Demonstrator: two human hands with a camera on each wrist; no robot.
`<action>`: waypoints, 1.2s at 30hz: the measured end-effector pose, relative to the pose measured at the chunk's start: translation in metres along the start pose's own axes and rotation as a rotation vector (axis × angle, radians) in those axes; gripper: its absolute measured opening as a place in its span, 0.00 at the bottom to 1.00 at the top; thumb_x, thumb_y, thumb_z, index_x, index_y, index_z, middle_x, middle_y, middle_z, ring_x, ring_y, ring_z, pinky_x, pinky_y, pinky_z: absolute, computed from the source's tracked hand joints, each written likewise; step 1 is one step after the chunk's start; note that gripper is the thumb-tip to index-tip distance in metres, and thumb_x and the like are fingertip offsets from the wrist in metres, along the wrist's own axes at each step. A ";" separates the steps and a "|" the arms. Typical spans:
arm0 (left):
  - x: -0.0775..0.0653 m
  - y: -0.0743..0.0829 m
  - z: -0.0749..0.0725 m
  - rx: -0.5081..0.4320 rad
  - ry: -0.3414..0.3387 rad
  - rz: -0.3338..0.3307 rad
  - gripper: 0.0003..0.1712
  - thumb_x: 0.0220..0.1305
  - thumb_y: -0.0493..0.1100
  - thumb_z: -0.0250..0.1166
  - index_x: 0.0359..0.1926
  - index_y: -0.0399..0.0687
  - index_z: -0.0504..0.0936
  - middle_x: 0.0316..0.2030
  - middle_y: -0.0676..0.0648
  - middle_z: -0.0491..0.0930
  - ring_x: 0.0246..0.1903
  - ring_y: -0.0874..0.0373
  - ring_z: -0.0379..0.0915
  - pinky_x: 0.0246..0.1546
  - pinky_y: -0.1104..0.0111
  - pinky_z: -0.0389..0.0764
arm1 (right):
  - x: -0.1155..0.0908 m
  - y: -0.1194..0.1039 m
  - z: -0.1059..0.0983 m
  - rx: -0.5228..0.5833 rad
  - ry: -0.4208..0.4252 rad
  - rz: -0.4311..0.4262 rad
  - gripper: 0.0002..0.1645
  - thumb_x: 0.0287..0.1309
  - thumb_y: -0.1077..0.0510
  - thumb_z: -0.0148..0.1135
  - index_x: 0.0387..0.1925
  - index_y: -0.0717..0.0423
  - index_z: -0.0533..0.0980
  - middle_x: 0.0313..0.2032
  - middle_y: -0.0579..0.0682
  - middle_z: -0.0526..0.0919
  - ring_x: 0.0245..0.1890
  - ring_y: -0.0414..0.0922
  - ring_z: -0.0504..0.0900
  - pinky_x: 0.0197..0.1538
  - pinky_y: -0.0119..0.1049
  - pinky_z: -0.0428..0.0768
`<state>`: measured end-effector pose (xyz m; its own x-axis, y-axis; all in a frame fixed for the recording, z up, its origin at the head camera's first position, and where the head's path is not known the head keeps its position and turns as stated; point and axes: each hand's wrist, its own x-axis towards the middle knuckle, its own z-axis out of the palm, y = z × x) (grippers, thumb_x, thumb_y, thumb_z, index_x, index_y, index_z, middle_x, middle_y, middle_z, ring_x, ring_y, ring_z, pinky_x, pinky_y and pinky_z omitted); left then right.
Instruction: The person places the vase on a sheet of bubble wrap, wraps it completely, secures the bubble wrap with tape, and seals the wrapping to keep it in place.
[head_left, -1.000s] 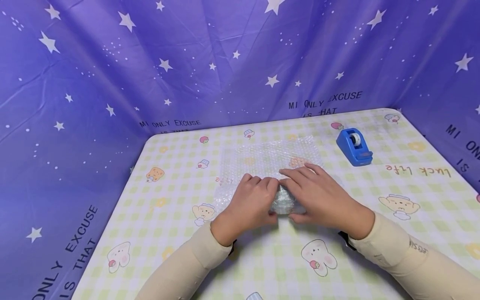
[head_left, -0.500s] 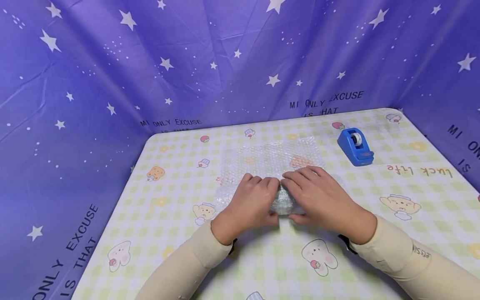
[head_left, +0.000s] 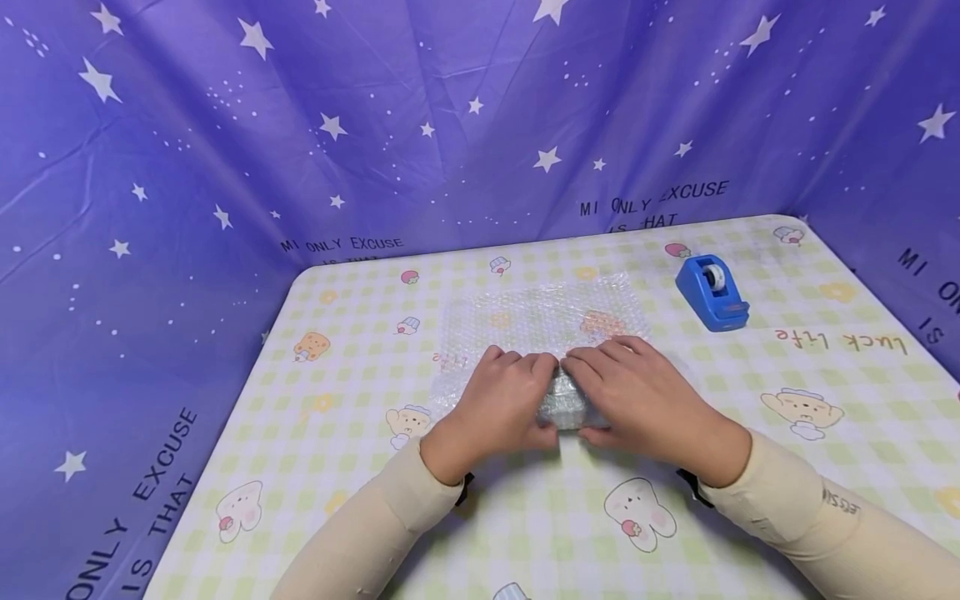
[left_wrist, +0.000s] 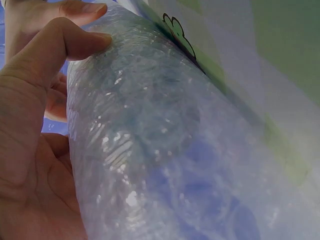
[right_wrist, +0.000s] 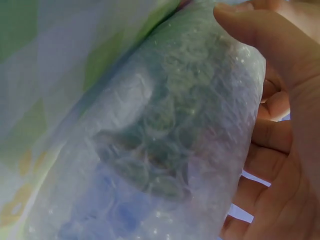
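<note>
Both hands grip a bubble wrap roll (head_left: 562,406) lying on the table in the head view. My left hand (head_left: 501,407) curls over its left part, the thumb on the near side. On the right part my right hand (head_left: 647,402) holds it the same way, the two index fingers almost meeting. A flat stretch of bubble wrap (head_left: 528,321) extends from the roll toward the back of the table. Through the layers in the right wrist view, a dark greenish object (right_wrist: 150,165) shows blurrily inside; its kind cannot be told. The left wrist view shows the rolled wrap (left_wrist: 135,115) against the thumb.
A blue tape dispenser (head_left: 712,293) with a roll of tape stands at the back right, beyond the right hand. The table (head_left: 330,458) has a checked cloth with cartoon prints. A purple curtain with stars (head_left: 450,125) hangs behind and at both sides.
The right hand's fingers have drawn in and bent down over the roll, closer to the left hand. The left hand and the flat wrap have hardly moved.
</note>
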<state>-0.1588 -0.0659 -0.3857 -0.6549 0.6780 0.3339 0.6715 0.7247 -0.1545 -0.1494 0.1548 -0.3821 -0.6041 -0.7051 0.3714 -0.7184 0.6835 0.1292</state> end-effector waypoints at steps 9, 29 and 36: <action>0.000 -0.001 0.001 -0.038 -0.013 -0.005 0.38 0.37 0.64 0.74 0.49 0.51 0.78 0.38 0.57 0.85 0.29 0.59 0.78 0.35 0.62 0.72 | -0.001 -0.003 0.005 -0.003 0.017 0.007 0.56 0.32 0.33 0.83 0.60 0.59 0.75 0.51 0.54 0.85 0.50 0.56 0.83 0.61 0.57 0.76; -0.001 -0.002 0.002 -0.060 -0.008 -0.025 0.39 0.38 0.65 0.73 0.51 0.50 0.79 0.33 0.56 0.84 0.29 0.59 0.78 0.36 0.62 0.72 | 0.001 -0.008 0.010 -0.039 -0.010 0.024 0.55 0.32 0.37 0.84 0.60 0.61 0.74 0.49 0.55 0.83 0.49 0.56 0.83 0.64 0.59 0.74; -0.001 -0.002 0.001 -0.085 -0.024 -0.029 0.40 0.40 0.64 0.73 0.53 0.49 0.79 0.36 0.56 0.85 0.31 0.59 0.80 0.38 0.62 0.73 | 0.001 -0.007 0.011 -0.035 -0.003 0.026 0.53 0.35 0.37 0.82 0.60 0.62 0.74 0.49 0.55 0.83 0.49 0.56 0.83 0.64 0.59 0.74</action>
<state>-0.1599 -0.0674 -0.3867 -0.6815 0.6607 0.3148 0.6789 0.7313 -0.0650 -0.1494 0.1473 -0.3931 -0.6237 -0.6875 0.3721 -0.6898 0.7079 0.1518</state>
